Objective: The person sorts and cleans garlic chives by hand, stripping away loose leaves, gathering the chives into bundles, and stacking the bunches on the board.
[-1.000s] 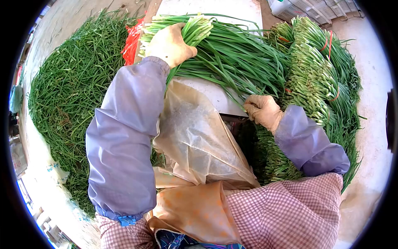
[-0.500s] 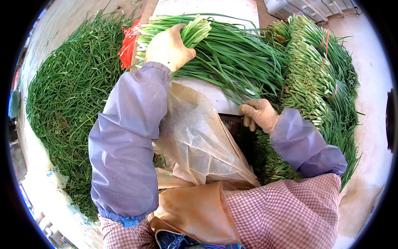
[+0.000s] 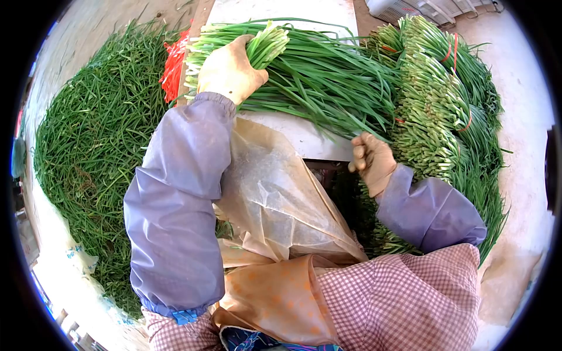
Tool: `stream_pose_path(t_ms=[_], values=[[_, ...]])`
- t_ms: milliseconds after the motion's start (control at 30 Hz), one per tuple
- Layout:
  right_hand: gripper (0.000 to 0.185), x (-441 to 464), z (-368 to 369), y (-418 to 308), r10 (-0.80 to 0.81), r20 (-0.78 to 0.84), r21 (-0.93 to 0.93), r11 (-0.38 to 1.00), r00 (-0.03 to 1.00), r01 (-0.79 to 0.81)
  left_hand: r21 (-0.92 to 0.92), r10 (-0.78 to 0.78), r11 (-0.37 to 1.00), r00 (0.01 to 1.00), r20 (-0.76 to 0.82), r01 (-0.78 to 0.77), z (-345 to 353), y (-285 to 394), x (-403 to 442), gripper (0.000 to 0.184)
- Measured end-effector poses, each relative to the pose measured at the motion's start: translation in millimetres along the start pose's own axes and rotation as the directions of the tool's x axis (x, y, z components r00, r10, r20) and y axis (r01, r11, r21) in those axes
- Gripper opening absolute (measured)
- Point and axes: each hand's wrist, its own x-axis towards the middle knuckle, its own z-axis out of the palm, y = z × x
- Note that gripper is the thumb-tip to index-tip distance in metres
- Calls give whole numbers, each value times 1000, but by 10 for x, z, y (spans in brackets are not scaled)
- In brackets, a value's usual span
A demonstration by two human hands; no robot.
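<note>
My left hand (image 3: 231, 69) is wrapped round a bunch of green stalks (image 3: 268, 45) at their pale cut ends. Beneath and beside it, more long green leaves (image 3: 333, 76) lie across a white board (image 3: 293, 131), tips towards the right. My right hand (image 3: 373, 159) is at the board's front right edge, close to the leaf tips, its fingers curled; whether anything thin is between them is too small to tell. Tied bundles (image 3: 430, 111) with red bands are stacked just right of the board.
A large heap of loose green leaves (image 3: 96, 158) lies at the left. Red strips (image 3: 173, 67) hang at the board's left edge. Grey plastic crates (image 3: 410, 10) stand at the top right. A translucent apron sheet (image 3: 275, 193) covers my front below the board.
My right hand has lifted and turned, with its fingers curled upward by the leaf tips. My left hand keeps its hold on the stalks. The whole view has shifted slightly.
</note>
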Motion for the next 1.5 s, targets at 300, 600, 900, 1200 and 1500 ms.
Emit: stream_pose_path(t_ms=[300,600,900,1200,1500], values=[[25,-562,94,-295,432,594,-803,263,679,535,-71,17,997,1000,9,-16,-7,-57,16,69],[13,107,-36,-438,-365,283,-728,520,887,446,-125,24,992,998,52,-18,-90,-36,14,72],[17,364,-105,-288,-549,401,-812,158,734,562,-240,90,967,996,26,-81,-52,-65,15,61],[24,429,72,-229,-560,482,-864,-180,673,470,-201,81,977,997,5,-79,-16,-106,27,67],[13,567,194,-296,-496,427,-885,-57,756,462,-152,46,987,999,7,-45,-19,-64,19,62]])
